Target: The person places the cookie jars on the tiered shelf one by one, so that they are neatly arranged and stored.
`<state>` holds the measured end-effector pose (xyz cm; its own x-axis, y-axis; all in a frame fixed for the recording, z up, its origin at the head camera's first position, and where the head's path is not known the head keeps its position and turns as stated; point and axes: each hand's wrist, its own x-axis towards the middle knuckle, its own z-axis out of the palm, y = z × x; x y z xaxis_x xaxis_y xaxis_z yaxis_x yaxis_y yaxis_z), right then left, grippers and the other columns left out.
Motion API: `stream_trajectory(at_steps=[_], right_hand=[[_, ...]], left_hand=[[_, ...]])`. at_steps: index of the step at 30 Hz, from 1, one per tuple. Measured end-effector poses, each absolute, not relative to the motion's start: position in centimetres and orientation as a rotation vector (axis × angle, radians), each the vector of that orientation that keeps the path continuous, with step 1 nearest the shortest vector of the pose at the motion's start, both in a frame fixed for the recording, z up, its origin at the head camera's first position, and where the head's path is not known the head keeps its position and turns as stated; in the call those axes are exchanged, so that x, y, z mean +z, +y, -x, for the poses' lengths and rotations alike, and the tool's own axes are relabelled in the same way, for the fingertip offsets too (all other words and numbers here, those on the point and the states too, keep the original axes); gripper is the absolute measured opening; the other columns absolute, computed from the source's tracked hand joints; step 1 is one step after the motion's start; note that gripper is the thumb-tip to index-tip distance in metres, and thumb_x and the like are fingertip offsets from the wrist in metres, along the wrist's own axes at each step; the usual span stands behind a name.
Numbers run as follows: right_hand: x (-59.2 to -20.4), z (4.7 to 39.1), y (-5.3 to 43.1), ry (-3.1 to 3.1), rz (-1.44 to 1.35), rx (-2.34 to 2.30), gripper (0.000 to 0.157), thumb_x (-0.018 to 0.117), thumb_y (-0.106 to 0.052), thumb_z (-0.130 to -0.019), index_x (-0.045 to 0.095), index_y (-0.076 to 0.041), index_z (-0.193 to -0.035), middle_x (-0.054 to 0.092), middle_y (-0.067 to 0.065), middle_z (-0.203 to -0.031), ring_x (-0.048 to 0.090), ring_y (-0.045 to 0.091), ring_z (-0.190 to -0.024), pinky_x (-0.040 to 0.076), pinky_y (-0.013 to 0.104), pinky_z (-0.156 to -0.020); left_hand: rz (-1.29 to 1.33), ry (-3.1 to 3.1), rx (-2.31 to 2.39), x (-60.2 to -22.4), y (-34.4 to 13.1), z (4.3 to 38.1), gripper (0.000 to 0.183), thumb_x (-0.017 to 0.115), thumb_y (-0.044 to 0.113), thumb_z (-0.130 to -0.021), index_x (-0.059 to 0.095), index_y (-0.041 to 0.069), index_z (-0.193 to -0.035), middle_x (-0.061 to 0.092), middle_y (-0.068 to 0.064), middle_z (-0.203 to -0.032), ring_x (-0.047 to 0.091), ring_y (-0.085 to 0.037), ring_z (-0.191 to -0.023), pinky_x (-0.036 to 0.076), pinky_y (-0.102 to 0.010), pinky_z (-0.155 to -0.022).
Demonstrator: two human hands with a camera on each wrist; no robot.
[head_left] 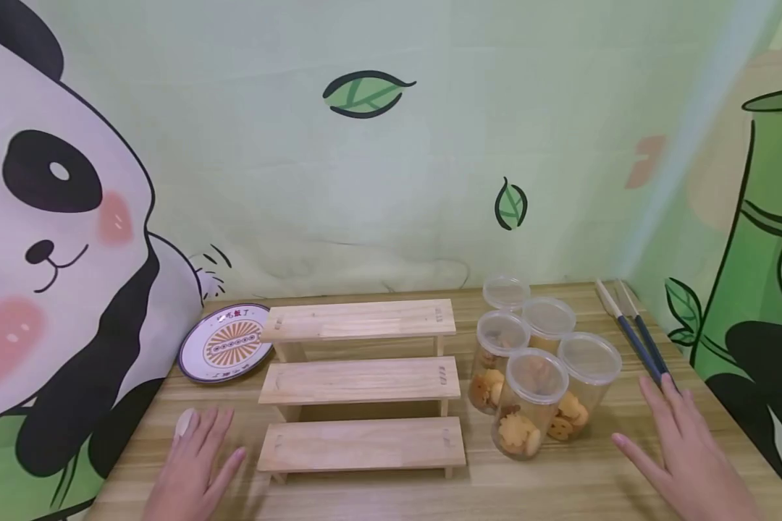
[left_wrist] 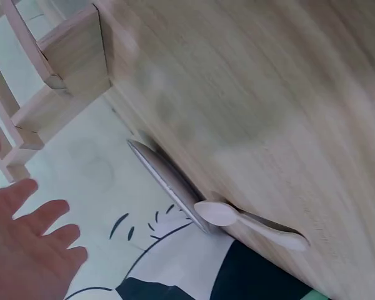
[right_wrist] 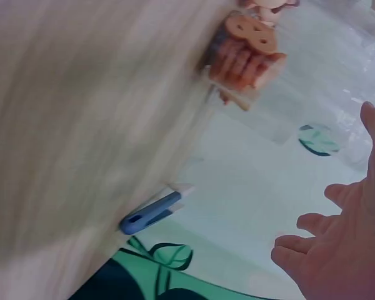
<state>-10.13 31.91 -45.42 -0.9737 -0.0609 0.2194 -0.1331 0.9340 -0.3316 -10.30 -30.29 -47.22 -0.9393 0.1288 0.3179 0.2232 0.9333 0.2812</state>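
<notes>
My left hand (head_left: 192, 467) is held low at the left front with its fingers extended and nothing in its grasp. Just past its fingertips a pale spoon (left_wrist: 219, 214) lies on the wooden table, mostly hidden by the hand in the head view. At the right, my right hand (head_left: 687, 459) is spread and holds nothing. Its fingertips overlap the near end of blue-handled tongs (head_left: 635, 340) with pale tips. Several clear lidded jars (head_left: 537, 376) stand left of that hand; cookies (head_left: 520, 434) show inside the front ones.
A three-step wooden stand (head_left: 361, 445) occupies the middle of the table (head_left: 515, 496). A round patterned plate (head_left: 228, 346) sits at the back left, beside the stand. Printed cloth (head_left: 417, 181) with a panda and bamboo hangs behind and at both sides.
</notes>
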Motion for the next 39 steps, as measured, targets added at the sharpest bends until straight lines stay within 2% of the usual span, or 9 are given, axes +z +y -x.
stream_trajectory(at_steps=[3, 5, 11, 14, 17, 21, 26, 33, 39], right_hand=[[-44.4, 10.4, 31.4, -2.852, -0.179, 0.563, 0.092, 0.060, -0.047, -0.093, 0.005, -0.004, -0.154, -0.002, 0.030, -0.155, 0.002, 0.053, -0.137, 0.007, 0.073, -0.100], [-43.7, 10.7, 31.0, -2.817, -0.215, 0.603, 0.091, 0.060, -0.044, -0.094, 0.006, -0.004, -0.154, 0.001, 0.028, -0.156, 0.006, 0.051, -0.138, 0.008, 0.072, -0.102], [-41.9, 11.5, 29.9, -2.718, -0.295, 0.793, 0.086, 0.060, -0.034, -0.096, 0.002, -0.010, -0.155, 0.004, 0.024, -0.157, 0.007, 0.049, -0.139, 0.007, 0.071, -0.103], [-41.5, 11.9, 29.5, -2.707, -0.273, 0.897, 0.088, 0.060, -0.033, -0.097, -0.003, -0.015, -0.155, 0.002, 0.026, -0.156, 0.009, 0.051, -0.137, 0.011, 0.074, -0.099], [-41.5, 12.2, 29.3, -2.714, -0.239, 0.973, 0.089, 0.059, -0.034, -0.097, -0.007, -0.019, -0.155, 0.008, 0.031, -0.153, 0.020, 0.056, -0.131, 0.024, 0.076, -0.091], [-41.7, 12.8, 29.1, -2.688, -0.252, 1.060, 0.092, 0.062, -0.030, -0.096, -0.009, -0.019, -0.154, 0.012, 0.034, -0.150, 0.030, 0.057, -0.124, 0.033, 0.071, -0.087], [-42.0, 13.4, 28.9, -2.671, -0.273, 1.136, 0.096, 0.065, -0.028, -0.094, -0.010, -0.019, -0.154, 0.005, 0.030, -0.154, 0.028, 0.059, -0.125, 0.033, 0.067, -0.092], [-42.4, 14.2, 28.3, -2.674, -0.245, 1.146, 0.096, 0.066, -0.029, -0.093, -0.006, -0.009, -0.154, 0.027, 0.040, -0.141, 0.040, 0.056, -0.118, 0.042, 0.062, -0.089], [-42.8, 14.3, 28.0, -2.622, -0.233, 1.166, 0.097, 0.068, -0.027, -0.092, -0.004, -0.009, -0.154, 0.032, 0.039, -0.138, 0.042, 0.055, -0.118, 0.043, 0.055, -0.088]], left_hand=[[0.349, -2.638, -0.468, -46.9, -29.9, 10.4, 0.054, 0.066, 0.028, -0.092, 0.051, -0.001, -0.135, 0.049, -0.026, -0.133, 0.038, -0.048, -0.125, 0.023, -0.055, -0.109], [0.366, -2.588, -0.498, -46.6, -29.6, 10.4, 0.051, 0.068, 0.025, -0.091, 0.053, -0.001, -0.133, 0.052, -0.023, -0.130, 0.043, -0.044, -0.122, 0.029, -0.051, -0.107], [0.255, -2.745, -0.762, -45.6, -28.2, 10.3, 0.045, 0.061, 0.028, -0.097, 0.055, 0.001, -0.132, 0.057, -0.020, -0.127, 0.051, -0.039, -0.117, 0.041, -0.056, -0.094], [0.165, -2.885, -0.947, -45.6, -27.7, 10.3, 0.049, 0.056, 0.035, -0.098, 0.054, 0.001, -0.134, 0.057, -0.020, -0.129, 0.051, -0.039, -0.119, 0.042, -0.056, -0.095], [0.071, -2.966, -1.173, -45.8, -27.5, 10.5, 0.056, 0.056, 0.039, -0.098, 0.050, 0.002, -0.138, 0.054, -0.019, -0.134, 0.049, -0.039, -0.122, 0.042, -0.056, -0.095], [-0.009, -2.973, -1.385, -46.3, -27.4, 10.5, 0.062, 0.056, 0.041, -0.097, 0.042, 0.001, -0.143, 0.047, -0.023, -0.139, 0.046, -0.041, -0.124, 0.043, -0.057, -0.095], [0.003, -2.930, -1.489, -46.9, -27.1, 10.7, 0.065, 0.059, 0.033, -0.097, 0.036, -0.005, -0.144, 0.043, -0.028, -0.141, 0.048, -0.041, -0.123, 0.041, -0.055, -0.097], [0.015, -2.964, -1.444, -47.3, -27.2, 10.9, 0.066, 0.059, 0.032, -0.097, 0.035, -0.007, -0.144, 0.043, -0.027, -0.140, 0.050, -0.038, -0.121, 0.041, -0.053, -0.098], [0.008, -2.980, -1.456, -47.5, -27.2, 11.2, 0.069, 0.059, 0.034, -0.097, 0.034, -0.009, -0.144, 0.043, -0.028, -0.141, 0.049, -0.038, -0.124, 0.041, -0.051, -0.099]])
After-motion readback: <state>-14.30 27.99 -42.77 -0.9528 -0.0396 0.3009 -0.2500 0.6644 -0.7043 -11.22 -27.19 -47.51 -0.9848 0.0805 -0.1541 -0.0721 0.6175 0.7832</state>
